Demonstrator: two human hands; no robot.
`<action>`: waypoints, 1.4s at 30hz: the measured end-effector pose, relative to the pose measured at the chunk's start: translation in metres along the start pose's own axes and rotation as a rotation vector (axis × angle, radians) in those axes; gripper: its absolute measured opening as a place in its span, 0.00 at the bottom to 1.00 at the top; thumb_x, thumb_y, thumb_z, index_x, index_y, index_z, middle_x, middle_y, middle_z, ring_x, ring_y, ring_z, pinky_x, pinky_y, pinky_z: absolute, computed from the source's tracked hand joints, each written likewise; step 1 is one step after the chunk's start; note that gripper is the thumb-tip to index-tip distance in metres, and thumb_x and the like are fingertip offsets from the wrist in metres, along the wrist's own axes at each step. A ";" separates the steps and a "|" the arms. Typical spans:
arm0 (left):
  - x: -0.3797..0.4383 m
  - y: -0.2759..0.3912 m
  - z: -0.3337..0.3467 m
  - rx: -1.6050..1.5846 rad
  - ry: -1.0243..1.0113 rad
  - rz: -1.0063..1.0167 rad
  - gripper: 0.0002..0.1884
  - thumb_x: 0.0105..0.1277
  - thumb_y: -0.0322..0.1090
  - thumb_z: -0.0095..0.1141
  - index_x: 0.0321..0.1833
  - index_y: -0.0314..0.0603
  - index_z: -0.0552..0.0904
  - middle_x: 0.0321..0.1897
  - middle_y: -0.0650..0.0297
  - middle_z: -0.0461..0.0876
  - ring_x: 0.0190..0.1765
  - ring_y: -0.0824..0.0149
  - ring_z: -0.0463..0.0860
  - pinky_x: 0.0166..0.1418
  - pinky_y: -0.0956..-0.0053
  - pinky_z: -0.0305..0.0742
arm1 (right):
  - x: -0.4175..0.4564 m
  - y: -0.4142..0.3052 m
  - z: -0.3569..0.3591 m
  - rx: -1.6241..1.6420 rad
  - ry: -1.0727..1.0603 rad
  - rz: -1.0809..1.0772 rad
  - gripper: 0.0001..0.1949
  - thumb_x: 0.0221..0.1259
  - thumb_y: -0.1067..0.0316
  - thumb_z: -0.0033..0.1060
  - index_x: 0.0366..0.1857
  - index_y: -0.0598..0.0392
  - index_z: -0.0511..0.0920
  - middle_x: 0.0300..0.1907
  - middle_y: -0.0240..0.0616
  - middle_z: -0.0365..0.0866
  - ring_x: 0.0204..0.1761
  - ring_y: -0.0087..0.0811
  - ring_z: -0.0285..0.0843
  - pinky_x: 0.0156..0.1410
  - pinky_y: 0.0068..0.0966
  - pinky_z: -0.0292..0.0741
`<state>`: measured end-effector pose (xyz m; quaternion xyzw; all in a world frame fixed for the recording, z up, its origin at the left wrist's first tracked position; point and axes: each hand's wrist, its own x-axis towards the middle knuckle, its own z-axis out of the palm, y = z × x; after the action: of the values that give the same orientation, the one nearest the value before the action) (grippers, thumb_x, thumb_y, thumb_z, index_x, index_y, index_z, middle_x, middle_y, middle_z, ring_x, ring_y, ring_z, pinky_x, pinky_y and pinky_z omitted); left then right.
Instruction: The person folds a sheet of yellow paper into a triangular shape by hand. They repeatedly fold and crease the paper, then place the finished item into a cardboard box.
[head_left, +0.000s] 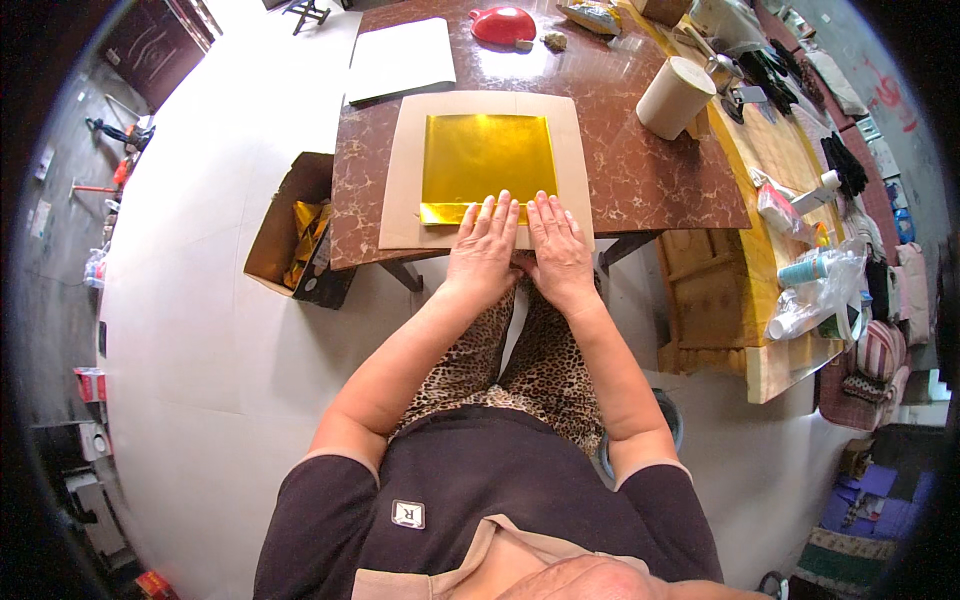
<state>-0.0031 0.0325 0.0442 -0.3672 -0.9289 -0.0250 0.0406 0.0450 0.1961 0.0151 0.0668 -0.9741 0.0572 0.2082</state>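
A sheet of shiny gold foil paper (487, 154) lies on a flat piece of cardboard (401, 172) at the table's near edge. Its near edge is turned up into a narrow folded strip (444, 214). My left hand (484, 244) rests palm down, its fingertips on the middle of this strip. Beside it my right hand (559, 251) lies flat, fingers over the strip's right end and onto the cardboard. The thumbs come close together below the cardboard's edge. Part of the fold is hidden under my fingers.
Left of the brown marbled table (630, 187), a cardboard box (270, 225) holds gold folded paper pieces (307, 225). Behind the cardboard lie a white sheet stack (405, 56), a red plastic scoop (502, 25) and a stone (555, 40). A pale paper roll (675, 97) stands right, near a cluttered wooden cabinet (705, 300).
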 end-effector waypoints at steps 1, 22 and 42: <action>-0.004 -0.007 0.006 -0.019 0.025 -0.012 0.57 0.60 0.48 0.73 0.87 0.33 0.53 0.87 0.47 0.52 0.88 0.52 0.52 0.92 0.58 0.41 | 0.000 -0.002 -0.002 -0.020 -0.015 0.004 0.41 0.61 0.62 0.72 0.79 0.61 0.65 0.82 0.50 0.64 0.84 0.44 0.60 0.88 0.41 0.54; -0.016 -0.039 0.002 -0.105 0.350 0.115 0.25 0.73 0.49 0.64 0.64 0.38 0.83 0.66 0.57 0.83 0.67 0.57 0.81 0.72 0.61 0.76 | 0.013 0.002 -0.035 0.002 -0.095 -0.012 0.31 0.54 0.67 0.77 0.65 0.53 0.77 0.72 0.41 0.75 0.78 0.42 0.69 0.84 0.44 0.59; 0.012 -0.054 -0.079 -1.421 0.746 -0.435 0.10 0.76 0.34 0.64 0.51 0.34 0.85 0.40 0.61 0.87 0.41 0.72 0.87 0.41 0.75 0.87 | 0.013 -0.029 -0.100 0.118 0.487 0.067 0.29 0.70 0.59 0.72 0.73 0.52 0.74 0.79 0.44 0.68 0.81 0.46 0.63 0.83 0.45 0.60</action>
<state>-0.0446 -0.0049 0.1232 -0.0853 -0.6678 -0.7329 0.0986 0.0776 0.1798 0.1133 0.0309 -0.8918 0.1353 0.4306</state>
